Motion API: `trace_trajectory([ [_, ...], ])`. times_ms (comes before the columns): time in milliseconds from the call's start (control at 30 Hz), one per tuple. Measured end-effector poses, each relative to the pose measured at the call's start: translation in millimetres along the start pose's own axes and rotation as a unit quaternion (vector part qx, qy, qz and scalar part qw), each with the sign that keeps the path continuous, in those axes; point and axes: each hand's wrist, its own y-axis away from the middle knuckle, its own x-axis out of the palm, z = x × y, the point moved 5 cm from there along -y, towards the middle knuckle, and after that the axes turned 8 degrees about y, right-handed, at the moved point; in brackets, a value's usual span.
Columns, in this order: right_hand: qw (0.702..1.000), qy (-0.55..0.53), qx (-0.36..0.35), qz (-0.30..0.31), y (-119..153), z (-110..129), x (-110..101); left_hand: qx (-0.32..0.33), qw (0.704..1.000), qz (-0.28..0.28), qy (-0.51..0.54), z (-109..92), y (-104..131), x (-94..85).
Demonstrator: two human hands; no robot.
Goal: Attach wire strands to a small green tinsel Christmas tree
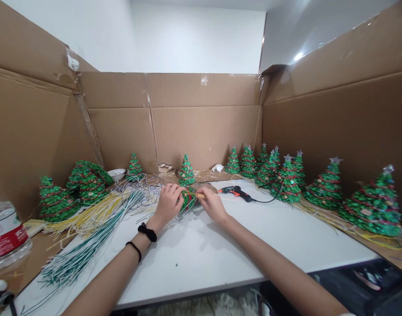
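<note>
My left hand (170, 202) is closed at a small green Christmas tree (187, 201) with red trim, which lies on the white board between my hands. Its fingertips overlap the tree's near side, and a thin yellow strand shows beside them. My right hand (213, 205) is closed around a slim tool with an orange-yellow handle (200, 195), pointed left toward the tree. The tool's tip is too small to make out. Just beyond my right hand lies a black and orange glue gun (237, 192) with its cord trailing right.
Bundles of green wires (89, 245) and yellow wires (89, 213) spread on the left. Finished trees with star tops (288, 180) line the right, and several more trees (58, 199) stand left. A bottle (6, 235) stands at the left edge. Cardboard walls (204, 127) enclose the white board (201, 272).
</note>
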Motion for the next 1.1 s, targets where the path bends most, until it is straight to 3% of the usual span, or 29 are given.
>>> trace_trajectory([
  [100, 0.999, -0.004, -0.049, -0.007, 1.3, 4.9, -0.4, 0.021, 1.000, 0.007, 0.003, -7.6, 0.5, 2.9],
  [233, 0.994, -0.015, -0.105, -0.042, 3.3, 13.6, -6.2, 0.048, 0.999, -0.024, -0.010, -15.1, 0.5, -0.7],
  [433, 0.988, -0.030, -0.105, -0.107, 3.8, 15.9, -15.8, 0.071, 0.993, -0.060, 0.066, -25.8, -2.2, -11.8],
  [533, 0.986, -0.038, -0.097, -0.129, 4.0, 13.9, -17.9, 0.025, 0.986, -0.042, 0.159, -28.6, -3.6, -8.8],
  [633, 0.985, -0.039, -0.098, -0.139, 4.7, 12.5, -17.8, -0.066, 0.969, -0.021, 0.236, -26.1, -2.6, -1.1],
  [833, 0.989, -0.048, -0.084, -0.115, 4.2, 11.6, -14.8, -0.176, 0.924, 0.004, 0.340, -18.1, 2.1, 10.3],
  [967, 0.992, -0.110, -0.005, -0.066, 0.0, 7.1, -9.2, -0.194, 0.905, 0.017, 0.378, -14.2, 3.9, 14.2],
  [1100, 0.971, -0.211, 0.093, -0.059, -4.1, -1.0, -5.8, -0.206, 0.897, 0.007, 0.390, -11.0, 4.0, 15.2],
])
